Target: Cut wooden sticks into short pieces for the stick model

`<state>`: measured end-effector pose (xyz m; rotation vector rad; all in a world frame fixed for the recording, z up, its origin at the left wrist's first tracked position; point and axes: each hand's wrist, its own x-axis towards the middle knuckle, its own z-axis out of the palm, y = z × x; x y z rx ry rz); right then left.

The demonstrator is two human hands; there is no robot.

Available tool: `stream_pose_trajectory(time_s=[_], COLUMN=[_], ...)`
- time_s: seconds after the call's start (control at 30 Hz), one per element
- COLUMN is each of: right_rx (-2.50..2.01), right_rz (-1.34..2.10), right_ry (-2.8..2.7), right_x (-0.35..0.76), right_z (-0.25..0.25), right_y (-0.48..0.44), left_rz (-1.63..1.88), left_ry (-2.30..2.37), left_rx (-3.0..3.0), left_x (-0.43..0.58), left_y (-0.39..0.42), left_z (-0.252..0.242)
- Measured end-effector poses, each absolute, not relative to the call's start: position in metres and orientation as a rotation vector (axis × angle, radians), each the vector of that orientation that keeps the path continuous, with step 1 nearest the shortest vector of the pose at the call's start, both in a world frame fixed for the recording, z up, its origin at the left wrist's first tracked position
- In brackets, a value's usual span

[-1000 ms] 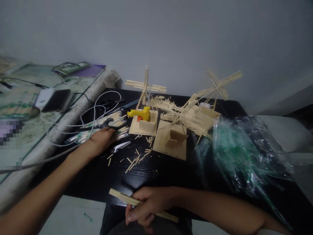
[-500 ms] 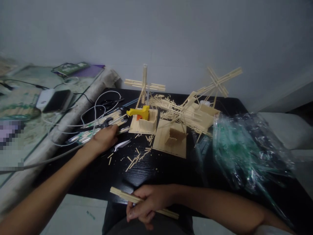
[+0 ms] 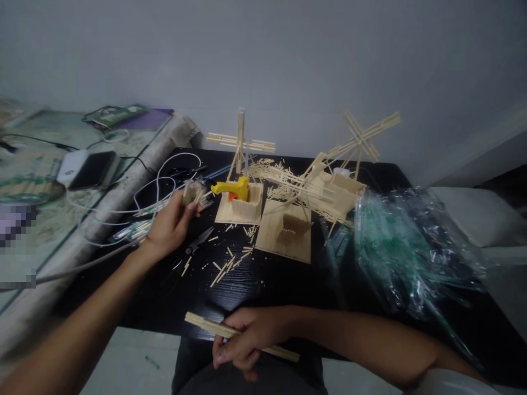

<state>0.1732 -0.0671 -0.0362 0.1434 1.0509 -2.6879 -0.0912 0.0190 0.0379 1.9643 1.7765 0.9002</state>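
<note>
My left hand (image 3: pixel 169 220) is closed around a plastic-wrapped bundle of wooden chopsticks (image 3: pixel 193 192), lifted at the left of the table. Low in front of me, my right hand (image 3: pixel 257 336) grips several pale chopsticks (image 3: pixel 209 325) near the table's front edge. A yellow glue gun (image 3: pixel 235 189) rests in a small box of sticks on a flat base (image 3: pixel 253 206). Scissors (image 3: pixel 198 242) lie just right of my left wrist, their handles partly hidden in the dark. Another stick base with low walls (image 3: pixel 284 238) sits beside the box.
Two stick windmills (image 3: pixel 241 140) (image 3: pixel 360 137) stand at the back. Cut stick pieces (image 3: pixel 228 269) are scattered over the black table (image 3: pixel 164 312). Clear plastic wrappers (image 3: pixel 411 247) heap at the right. White cables (image 3: pixel 158 181) loop at the left, near a phone (image 3: pixel 93 170).
My left hand has risen off the pile with the wrapped bundle now showing in it. The scissors beside it have shifted slightly. My right hand and its chopsticks stay nearly still.
</note>
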Motion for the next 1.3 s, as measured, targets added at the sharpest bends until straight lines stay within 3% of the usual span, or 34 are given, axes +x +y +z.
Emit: stream_pose_trajectory(time_s=[0.23,0.43,0.73,1.0,1.13,1.3], right_rx=[0.147,0.147,0.159,0.151,0.181,0.204], right_rz=[-2.677,-2.661,-2.521,-2.521,-2.479,-2.181], right_ry=[1.057,1.050,1.133,1.125,1.173,1.358], right_x=[0.174,0.174,0.177,0.177,0.177,0.179], right_z=[-0.038,-0.036,-0.032,-0.033,-0.028,-0.014], right_y=[-0.068,-0.068,-0.066,-0.066,-0.066,-0.062], left_rz=[1.540,1.342,1.013,1.218,1.116,0.992], left_ry=[1.208,0.878,0.491,0.568,0.459,0.352], left_rx=[1.456,1.180,1.264,1.260,1.239,1.094], left_x=[-0.066,-0.057,-0.035,-0.022,-0.026,0.004], left_y=[-0.008,-0.036,-0.052,-0.032,-0.035,-0.048], left_z=[0.063,0.065,0.043,0.048,0.058,0.044])
